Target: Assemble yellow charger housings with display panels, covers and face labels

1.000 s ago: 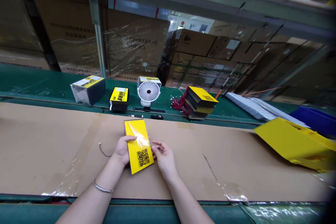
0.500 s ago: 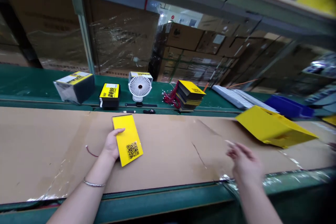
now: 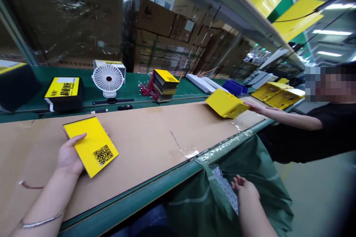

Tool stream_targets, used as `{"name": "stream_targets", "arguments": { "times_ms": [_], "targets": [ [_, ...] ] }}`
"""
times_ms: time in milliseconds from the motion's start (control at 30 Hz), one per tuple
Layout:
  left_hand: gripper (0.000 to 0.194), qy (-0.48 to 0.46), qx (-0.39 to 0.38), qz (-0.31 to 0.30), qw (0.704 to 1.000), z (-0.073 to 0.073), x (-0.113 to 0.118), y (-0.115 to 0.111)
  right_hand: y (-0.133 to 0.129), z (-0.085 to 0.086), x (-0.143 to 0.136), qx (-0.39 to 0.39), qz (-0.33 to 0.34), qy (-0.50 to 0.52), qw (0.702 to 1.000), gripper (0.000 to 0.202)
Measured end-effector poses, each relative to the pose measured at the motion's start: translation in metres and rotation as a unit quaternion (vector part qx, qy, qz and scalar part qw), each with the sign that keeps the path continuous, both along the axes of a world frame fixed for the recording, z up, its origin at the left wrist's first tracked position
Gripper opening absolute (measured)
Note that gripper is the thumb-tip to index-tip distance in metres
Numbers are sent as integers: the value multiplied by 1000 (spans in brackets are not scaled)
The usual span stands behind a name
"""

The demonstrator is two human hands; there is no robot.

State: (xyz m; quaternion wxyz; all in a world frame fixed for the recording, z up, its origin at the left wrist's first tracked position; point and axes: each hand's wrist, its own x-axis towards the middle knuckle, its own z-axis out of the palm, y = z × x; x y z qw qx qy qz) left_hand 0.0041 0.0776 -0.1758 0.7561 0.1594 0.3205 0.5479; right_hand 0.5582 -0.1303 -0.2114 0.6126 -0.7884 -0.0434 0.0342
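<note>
From the head camera, the yellow panel point(image 3: 90, 142) is in the person's left hand point(image 3: 69, 157), over the brown tabletop point(image 3: 147, 137). That hand is gripping it by the side: the thumb lies flat on the yellow face, and the other fingers go underneath. I can't tell if the panel touches the tabletop. The right hand point(image 3: 246, 190) is away by the green bag point(image 3: 269, 181). Its fingers are loose and a bit bent, and I see nothing in them.

The panel looks thin, flat and stiff, so I think it is light and won't flop. Its face may be smooth and a little slippery. Long edges look like the best place to hold, with the thumb off the black square code point(image 3: 103, 154). A thin wire point(image 3: 32, 186) pokes out past the left arm; if it joins the panel, pulling it could break it.
</note>
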Motion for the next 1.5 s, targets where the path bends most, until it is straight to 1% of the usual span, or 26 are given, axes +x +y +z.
{"name": "stream_targets", "arguments": {
  "times_ms": [33,100,167,233,333,400,433,500,567,633,667,733,767,800,833,867,933,967,1033,1133,1300,1500],
  "targets": [
    [40,-2,0,1,1000,0,0,0,2,-5,3,-14,-12,25,1000,30],
    [40,-4,0,1,1000,-1,1,1,9,-9,10,-29,-30,69,997,30],
    [40,-3,-8,2,1000,0,1,1,18,-7,16,-36,-34,85,995,30],
    [41,3,-19,6,1000,1,1,2,33,-1,20,-32,-33,74,996,30],
    [42,9,-24,13,1000,1,1,3,66,14,18,-17,-23,17,999,31],
    [43,7,-21,13,1000,2,1,3,96,26,8,-5,1,-47,999,33],
    [44,5,-22,10,1000,2,2,3,113,33,0,0,24,-85,996,34],
    [45,1,-28,5,1000,4,3,3,147,45,-26,3,100,-168,981,36],
    [45,-2,-36,3,999,6,4,3,179,52,-66,-10,218,-242,946,35],
    [46,-9,-43,7,999,8,4,3,206,51,-117,-45,354,-293,887,33],
    [46,-14,-46,9,999,9,4,3,217,47,-145,-65,419,-317,848,33],
    [46,-30,-53,13,998,9,2,4,237,34,-202,-100,533,-364,758,34],
    [46,-37,-56,16,998,9,1,5,247,27,-228,-116,571,-383,717,37],
    [46,-44,-58,19,997,9,-1,6,258,21,-251,-132,597,-400,683,40],
    [46,-49,-60,21,997,9,-3,7,268,16,-272,-147,611,-415,658,42],
    [46,-53,-60,24,997,9,-4,9,280,13,-289,-160,619,-428,639,44],
    [46,-56,-57,33,996,9,-7,12,304,10,-313,-183,621,-450,615,44],
    [46,-57,-55,39,996,9,-8,13,315,11,-321,-192,618,-459,609,43],
    [44,-62,-52,50,995,9,-10,15,332,12,-331,-208,606,-472,606,40],
    [42,-72,-52,51,995,8,-10,17,344,13,-338,-223,581,-486,614,39],
    [43,-87,-45,39,994,5,-11,20,339,9,-337,-227,567,-497,616,37],
    [40,-89,-35,59,994,1,-17,21,329,6,-336,-227,564,-495,621,37]
  ]
}}
